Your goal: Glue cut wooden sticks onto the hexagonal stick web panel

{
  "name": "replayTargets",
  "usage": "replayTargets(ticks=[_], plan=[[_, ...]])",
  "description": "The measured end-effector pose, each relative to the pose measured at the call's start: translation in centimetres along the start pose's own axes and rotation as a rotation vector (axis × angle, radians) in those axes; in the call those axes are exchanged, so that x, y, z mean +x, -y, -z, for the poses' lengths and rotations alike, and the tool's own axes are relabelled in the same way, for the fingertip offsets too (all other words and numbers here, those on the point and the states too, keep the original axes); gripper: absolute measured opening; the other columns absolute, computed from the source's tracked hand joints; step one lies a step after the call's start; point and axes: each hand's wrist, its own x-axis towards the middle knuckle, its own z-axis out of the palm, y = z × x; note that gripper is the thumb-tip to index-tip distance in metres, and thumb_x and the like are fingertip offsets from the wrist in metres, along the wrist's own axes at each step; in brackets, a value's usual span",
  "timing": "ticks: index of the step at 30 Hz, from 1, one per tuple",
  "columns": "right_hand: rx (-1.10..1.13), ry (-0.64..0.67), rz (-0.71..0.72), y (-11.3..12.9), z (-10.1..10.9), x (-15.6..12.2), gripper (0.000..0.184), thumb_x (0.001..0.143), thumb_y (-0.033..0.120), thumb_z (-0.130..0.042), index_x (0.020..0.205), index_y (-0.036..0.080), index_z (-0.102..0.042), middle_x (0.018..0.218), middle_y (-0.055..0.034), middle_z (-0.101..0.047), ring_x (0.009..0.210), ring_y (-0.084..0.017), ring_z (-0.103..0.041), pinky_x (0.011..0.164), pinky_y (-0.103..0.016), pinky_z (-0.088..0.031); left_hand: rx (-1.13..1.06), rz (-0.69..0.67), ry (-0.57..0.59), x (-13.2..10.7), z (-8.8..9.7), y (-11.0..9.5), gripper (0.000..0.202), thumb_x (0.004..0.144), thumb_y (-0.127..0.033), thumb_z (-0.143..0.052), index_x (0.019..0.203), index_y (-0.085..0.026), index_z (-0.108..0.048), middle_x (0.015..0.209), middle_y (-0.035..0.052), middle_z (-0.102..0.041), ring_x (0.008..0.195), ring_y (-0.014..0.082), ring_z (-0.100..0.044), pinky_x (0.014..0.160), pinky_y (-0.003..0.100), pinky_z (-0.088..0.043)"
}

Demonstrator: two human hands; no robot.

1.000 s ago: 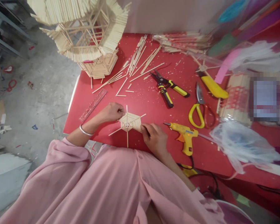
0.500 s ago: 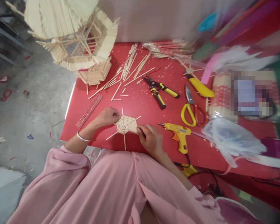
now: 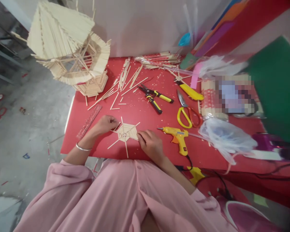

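Note:
A small hexagonal web of thin wooden sticks (image 3: 126,132) lies flat on the red table (image 3: 145,112) near its front edge. My left hand (image 3: 105,124), with a silver bangle on the wrist, is closed and pinches the web's left edge. My right hand (image 3: 151,145) is closed with its fingers pressed on the web's right edge. Pink sleeves cover both my arms.
A tall stick-built model house (image 3: 71,54) stands at the table's back left corner. Loose sticks (image 3: 125,79), a clear ruler (image 3: 89,121), yellow-handled pliers (image 3: 153,96), scissors (image 3: 186,112), a yellow glue gun (image 3: 177,137), a yellow knife (image 3: 189,91) and a plastic bag (image 3: 226,137) lie around.
The view has tilted upward and shifted, so the table sits lower and further left in frame. Both hands stay on the stick web in the same grip.

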Motion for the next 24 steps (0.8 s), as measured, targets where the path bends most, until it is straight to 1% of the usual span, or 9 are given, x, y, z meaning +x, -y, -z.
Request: replayTargets(ticks=[3,6,8,10,13,15,19,21,24], plan=[[0.013,-0.01,0.001,0.0,-0.2,-0.1,0.026,0.104,0.032,-0.05,0.099,0.022,-0.073,0.088,-0.0049,-0.075,0.085,-0.017,-0.066,0.076,-0.029,-0.045,-0.036,-0.037,-0.051,-0.4,0.2,-0.4,0.022,0.074,-0.032,-0.066,0.062,-0.015,-0.06,0.056,-0.0032,-0.053,0.054,0.008,-0.046,0.054,0.021,-0.034],[0.049,-0.011,0.001,0.2,0.1,0.0,0.027,0.104,0.031,-0.049,0.1,0.021,-0.074,0.09,-0.0049,-0.076,0.085,-0.017,-0.067,0.076,-0.028,-0.047,-0.131,-0.045,-0.044,-1.0,0.5,-1.1,0.017,0.076,-0.03,-0.067,0.068,-0.016,-0.062,0.059,-0.0023,-0.058,0.054,0.0082,-0.049,0.053,0.021,-0.038],[0.085,0.0,-0.015,0.1,0.9,0.4,0.028,0.105,0.032,-0.048,0.102,0.022,-0.074,0.093,-0.0048,-0.077,0.086,-0.017,-0.068,0.078,-0.028,-0.049,-0.232,-0.061,-0.02,-1.4,0.7,-1.6,0.018,0.078,-0.031,-0.068,0.07,-0.017,-0.06,0.055,-0.003,-0.057,0.048,0.0076,-0.048,0.048,0.02,-0.036],[0.091,-0.023,-0.072,-0.6,2.3,1.3,0.03,0.105,0.034,-0.047,0.104,0.023,-0.074,0.096,-0.0056,-0.078,0.089,-0.018,-0.07,0.081,-0.029,-0.05,-0.314,-0.084,-0.051,-1.4,0.9,-2.0,0.019,0.077,-0.034,-0.071,0.075,-0.017,-0.063,0.053,-0.0031,-0.058,0.044,0.0069,-0.045,0.044,0.02,-0.033],[-0.009,-0.13,-0.249,-3.1,5.2,3.6,0.034,0.104,0.039,-0.045,0.109,0.022,-0.075,0.101,-0.0095,-0.077,0.092,-0.022,-0.07,0.083,-0.033,-0.05,-0.462,-0.116,-0.099,-1.0,0.8,-2.9,0.026,0.072,-0.034,-0.078,0.087,-0.017,-0.066,0.055,-0.0034,-0.062,0.043,0.0072,-0.049,0.042,0.019,-0.036],[-0.123,-0.159,-0.378,-5.1,6.9,5.3,0.036,0.101,0.041,-0.047,0.112,0.021,-0.075,0.103,-0.0112,-0.076,0.092,-0.024,-0.069,0.084,-0.035,-0.049,-0.558,-0.141,-0.1,-0.7,0.5,-3.7,0.029,0.069,-0.032,-0.081,0.088,-0.017,-0.067,0.056,-0.0032,-0.064,0.044,0.0077,-0.052,0.041,0.019,-0.038],[-0.294,0.017,-0.489,-8.5,8.6,8.1,0.037,0.095,0.038,-0.051,0.117,0.021,-0.075,0.11,-0.0141,-0.075,0.097,-0.029,-0.067,0.081,-0.039,-0.049,-0.7,-0.176,-0.095,-0.5,-0.2,-5.3,0.027,0.063,-0.027,-0.084,0.079,-0.016,-0.065,0.057,-0.0012,-0.066,0.049,0.0096,-0.06,0.04,0.017,-0.04],[-0.372,0.049,-0.514,-9.6,8.9,8.7,0.039,0.093,0.037,-0.052,0.12,0.019,-0.074,0.11,-0.0173,-0.074,0.098,-0.032,-0.067,0.08,-0.042,-0.049,-0.766,-0.184,-0.111,-0.4,-0.3,-5.5,0.026,0.062,-0.025,-0.084,0.076,-0.016,-0.064,0.062,0.0001,-0.068,0.052,0.0107,-0.064,0.04,0.017,-0.041],[-0.468,0.083,-0.634,-11.0,9.0,8.9,0.043,0.087,0.035,-0.059,0.122,0.015,-0.073,0.107,-0.022,-0.072,0.098,-0.035,-0.067,0.078,-0.044,-0.049,-0.849,-0.179,-0.144,-0.2,-0.3,-5.4,0.023,0.064,-0.021,-0.083,0.073,-0.016,-0.063,0.069,0.0011,-0.072,0.06,0.0129,-0.07,0.041,0.016,-0.045]])
